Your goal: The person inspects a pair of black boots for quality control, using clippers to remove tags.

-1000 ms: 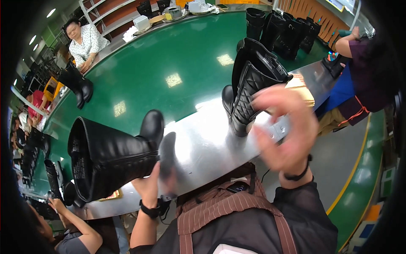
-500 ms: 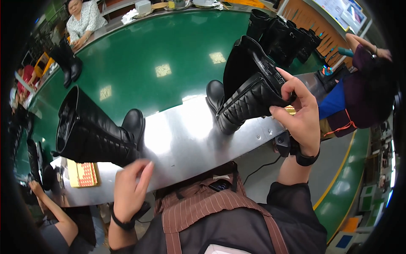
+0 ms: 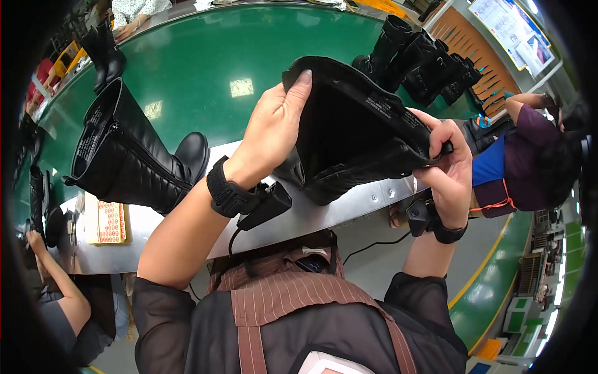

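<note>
A tall black boot (image 3: 355, 118) is tilted toward me over the metal ledge, its wide shaft opening facing up. With thumb inside and fingers outside, my left hand (image 3: 274, 124) grips the left side of the rim. My right hand (image 3: 448, 162) pinches the right side of the same rim. White print shows on the lining between the hands; the boot's foot is mostly hidden behind my left hand and the shaft. Another black boot (image 3: 134, 149) with a side zip stands on the left, touched by neither hand.
The metal ledge (image 3: 367, 199) runs along the green table (image 3: 205, 75). A yellow stack of red-printed labels (image 3: 106, 221) lies at the left. Several black boots (image 3: 417, 62) stand at the far right. Co-workers sit on both sides; one in purple (image 3: 529, 156) is close on the right.
My left hand has risen from the ledge and taken hold of the boot's rim. The opening now spreads wider and faces me more. My right hand keeps its grip.
</note>
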### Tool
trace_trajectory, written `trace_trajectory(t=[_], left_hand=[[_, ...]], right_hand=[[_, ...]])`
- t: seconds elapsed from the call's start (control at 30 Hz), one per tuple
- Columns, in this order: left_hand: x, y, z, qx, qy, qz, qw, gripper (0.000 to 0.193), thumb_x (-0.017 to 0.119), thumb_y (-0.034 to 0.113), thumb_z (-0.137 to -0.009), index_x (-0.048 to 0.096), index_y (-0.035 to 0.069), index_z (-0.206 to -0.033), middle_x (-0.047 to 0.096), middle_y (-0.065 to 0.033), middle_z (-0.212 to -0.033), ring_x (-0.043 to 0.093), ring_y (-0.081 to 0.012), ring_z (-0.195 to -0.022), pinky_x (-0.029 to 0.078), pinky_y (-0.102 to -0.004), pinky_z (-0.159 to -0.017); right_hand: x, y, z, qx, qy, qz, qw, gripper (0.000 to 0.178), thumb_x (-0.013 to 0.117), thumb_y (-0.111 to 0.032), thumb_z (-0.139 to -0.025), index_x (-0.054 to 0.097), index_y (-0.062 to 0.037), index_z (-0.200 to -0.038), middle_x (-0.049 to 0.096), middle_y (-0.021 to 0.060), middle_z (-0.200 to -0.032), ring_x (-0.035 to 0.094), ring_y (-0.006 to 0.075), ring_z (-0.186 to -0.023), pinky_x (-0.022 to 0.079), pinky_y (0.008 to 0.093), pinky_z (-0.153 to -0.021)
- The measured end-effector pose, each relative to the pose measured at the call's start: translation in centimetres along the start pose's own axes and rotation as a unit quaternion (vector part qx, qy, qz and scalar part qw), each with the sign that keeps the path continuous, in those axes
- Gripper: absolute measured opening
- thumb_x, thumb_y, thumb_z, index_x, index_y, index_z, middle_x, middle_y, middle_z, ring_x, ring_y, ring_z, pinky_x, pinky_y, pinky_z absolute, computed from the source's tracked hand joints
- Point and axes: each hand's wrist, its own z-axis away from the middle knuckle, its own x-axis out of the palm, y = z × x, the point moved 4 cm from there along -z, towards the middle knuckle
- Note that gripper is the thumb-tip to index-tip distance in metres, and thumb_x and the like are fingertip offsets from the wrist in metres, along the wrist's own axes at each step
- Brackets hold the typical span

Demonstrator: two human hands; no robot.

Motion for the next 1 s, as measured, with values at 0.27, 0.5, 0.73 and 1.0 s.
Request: trace_trajectory(t=[0.27, 0.5, 0.73, 1.0], left_hand=[[0.1, 2.0, 0.6, 0.134, -0.025, 0.014, 0.991, 0.037, 0.045, 0.026, -0.101, 0.053, -0.003, -0.123, 0.061, -0.0052, -0.109, 0.053, -0.0117, -0.102, 0.041, -0.0253, -0.092], [-3.8, -8.6, 3.0, -0.109, -0.03, -0.119, 0.986, 0.048, 0.057, 0.007, -0.081, 0.044, 0.003, -0.127, 0.052, -0.0105, -0.113, 0.052, -0.0157, -0.101, 0.046, -0.0284, -0.086], [-0.3, -15.7, 4.7, -0.304, -0.104, -0.029, 0.947, 0.042, 0.063, 0.017, -0.087, 0.046, 0.0, -0.121, 0.058, -0.0079, -0.097, 0.061, -0.0139, -0.081, 0.052, -0.0276, -0.064], [0.8, -17.3, 2.0, -0.339, -0.182, -0.107, 0.917, 0.017, 0.055, 0.014, -0.091, 0.054, 0.001, -0.102, 0.059, -0.0052, -0.075, 0.058, -0.0119, -0.057, 0.048, -0.0254, -0.051]], right_hand=[[2.1, -1.0, 0.5, -0.159, 0.138, 0.112, 0.971, 0.036, 0.067, 0.009, -0.075, 0.043, -0.0026, -0.098, 0.061, 0.0192, -0.11, 0.058, 0.0116, -0.088, 0.048, 0.0246, -0.081], [2.2, 2.2, -0.3, -0.093, 0.158, 0.088, 0.979, 0.066, 0.071, 0.003, -0.076, 0.037, -0.0027, -0.132, 0.062, 0.0105, -0.111, 0.061, 0.0129, -0.093, 0.047, 0.0249, -0.086], [0.2, 9.3, 4.4, -0.003, 0.118, -0.051, 0.992, 0.097, 0.079, -0.029, -0.075, 0.019, -0.0002, -0.146, 0.041, 0.0136, -0.137, 0.043, 0.0222, -0.125, 0.036, 0.0365, -0.102], [6.2, 16.2, 7.8, 0.186, 0.009, 0.072, 0.98, 0.079, 0.082, -0.024, -0.069, 0.041, -0.003, -0.133, 0.052, 0.0118, -0.126, 0.049, 0.0247, -0.118, 0.041, 0.0409, -0.098]])
